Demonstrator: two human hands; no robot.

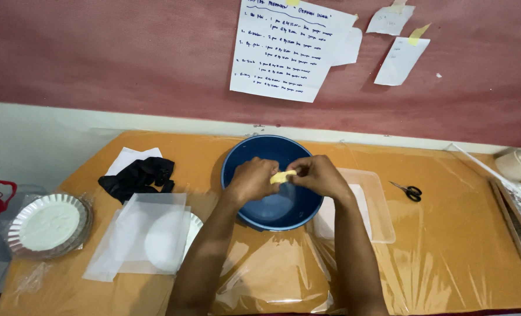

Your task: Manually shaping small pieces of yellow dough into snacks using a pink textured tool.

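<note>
Two hands, left hand and right hand, are closed on a small yellow lump, pinched between them above the blue bowl. It is judged soft, light and easily torn; its ends are best gripped.

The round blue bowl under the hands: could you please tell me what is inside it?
The round blue bowl shows only bare blue bottom. Both hands, left and right, hold a small pale yellow lump above it, hiding part of the inside.
</note>
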